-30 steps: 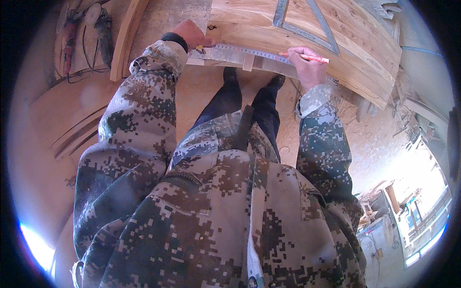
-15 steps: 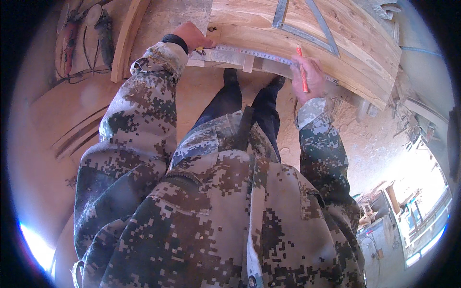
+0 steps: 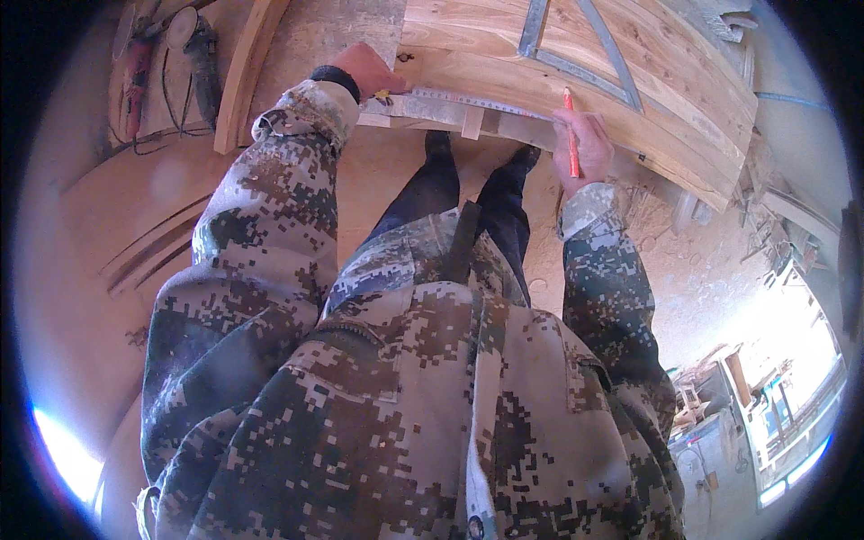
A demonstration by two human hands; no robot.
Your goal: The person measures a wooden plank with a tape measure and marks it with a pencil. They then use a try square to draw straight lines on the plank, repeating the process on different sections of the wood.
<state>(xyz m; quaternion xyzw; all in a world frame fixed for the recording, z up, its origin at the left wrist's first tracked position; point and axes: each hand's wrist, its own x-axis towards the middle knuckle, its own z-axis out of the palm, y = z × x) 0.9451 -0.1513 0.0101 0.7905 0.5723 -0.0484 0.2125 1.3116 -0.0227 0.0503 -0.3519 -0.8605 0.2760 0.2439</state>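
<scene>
Swung from crosswise to outward, the red pencil point(image 3: 572, 144), likely light, stiff and best held mid-shaft, is gripped by the right hand point(image 3: 592, 148); the left hand point(image 3: 364, 70) has an unclear hold.

A woodworking shop: wooden boards point(image 3: 486, 74), a metal triangle point(image 3: 585, 76), power tools point(image 3: 203, 72) (two, corded).

Tape point(image 3: 486, 104) along panel point(image 3: 657, 135), triangle point(image 3: 585, 75) on panel, grinders point(image 3: 206, 76) left
</scene>
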